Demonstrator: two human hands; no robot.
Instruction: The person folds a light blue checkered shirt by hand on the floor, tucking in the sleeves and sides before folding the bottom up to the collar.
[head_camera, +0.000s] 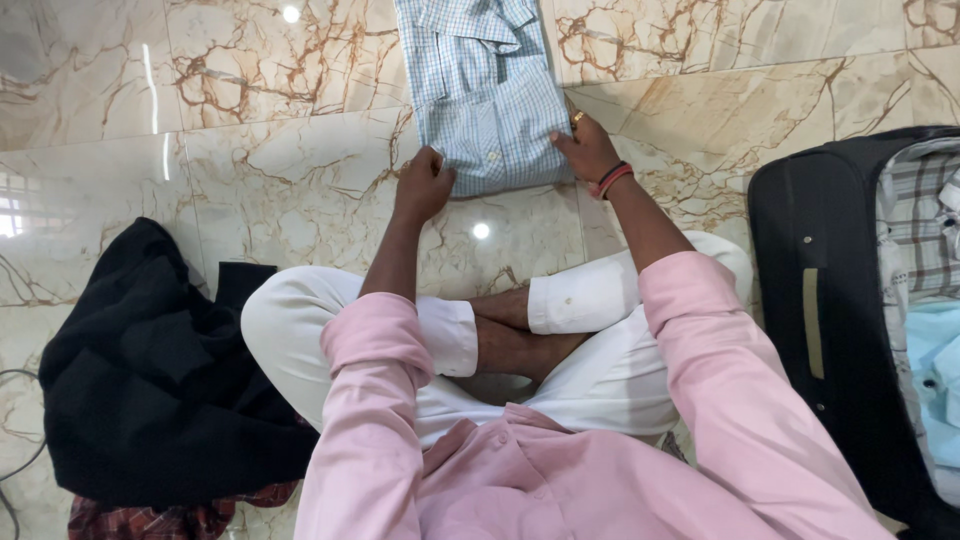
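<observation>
— So, what are the hands doing right now?

— The left hand (424, 183) is curling into a loose fist, knuckles pressing on the near left corner of the folded shirt (490, 95). The right hand (586, 150) is lying flatter, fingers pinching the near right corner, a ring on one finger and red and black bands on the wrist.

— And the shirt is sitting where?

— It is lying flat on the floor (250, 140), straight ahead of the person's crossed legs, folded into a neat rectangle with the collar at the far end.

— How would it be handling, in your judgement?

— Light and soft, I'd say: thin blue checked cotton, limp, nothing fragile. The polished marble is looking slick, so the bundle is probably sliding easily, and the fold is likely falling open if lifted by one corner. Taking it under both near corners, or sliding flat palms beneath the long sides, seems the safest hold.

— What else is lying about?

— A black garment (150, 370) is heaped on the floor at the person's left, with a red checked cloth (160, 520) peeking out beneath it and a thin cable (15, 470) trailing at the edge. An open black suitcase (820, 300) is standing at the right, already holding a plaid shirt (925, 220) and something pale blue.

— Anything in the way?

— Nothing is lying between the hands and the shirt; only the person's own knees are crowding the near side.
</observation>
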